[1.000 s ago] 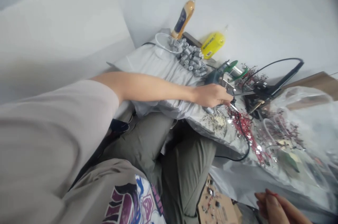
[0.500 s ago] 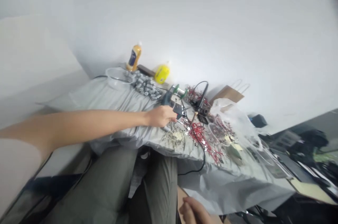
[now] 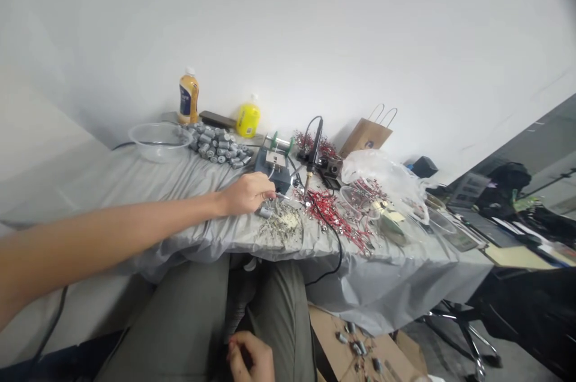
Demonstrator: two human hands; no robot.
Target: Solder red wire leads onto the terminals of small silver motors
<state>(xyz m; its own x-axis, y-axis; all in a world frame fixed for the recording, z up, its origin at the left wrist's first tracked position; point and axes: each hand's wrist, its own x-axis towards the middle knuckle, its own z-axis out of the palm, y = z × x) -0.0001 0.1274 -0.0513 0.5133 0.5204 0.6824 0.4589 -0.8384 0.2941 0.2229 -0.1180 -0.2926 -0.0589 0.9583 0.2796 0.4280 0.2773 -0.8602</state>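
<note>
My left hand (image 3: pixel 248 193) is closed around a thin metallic tool (image 3: pixel 283 196) that points right, toward a pile of red wire pieces (image 3: pixel 335 214). A soldering iron (image 3: pixel 314 157) stands upright in its holder beyond the wires. Just behind my left hand sits a dark blue device (image 3: pixel 279 178) with a green-rimmed wire spool (image 3: pixel 279 143). A grey cylinder (image 3: pixel 265 212) lies below my fingers, beside a heap of small clippings (image 3: pixel 285 221). My right hand (image 3: pixel 252 357) is over my lap, its fingers curled; anything inside them is hidden.
Grey cylinders (image 3: pixel 216 145) are piled beside a clear bowl (image 3: pixel 159 141). Two bottles, one amber (image 3: pixel 188 97) and one yellow (image 3: pixel 248 119), stand by the wall. A paper bag (image 3: pixel 366 137) and plastic bag (image 3: pixel 382 172) lie right. An open cardboard box (image 3: pixel 330 334) is below.
The view has shifted, showing more of the box below. My right hand has moved left over my lap. My left hand still holds the tool near the blue device.
</note>
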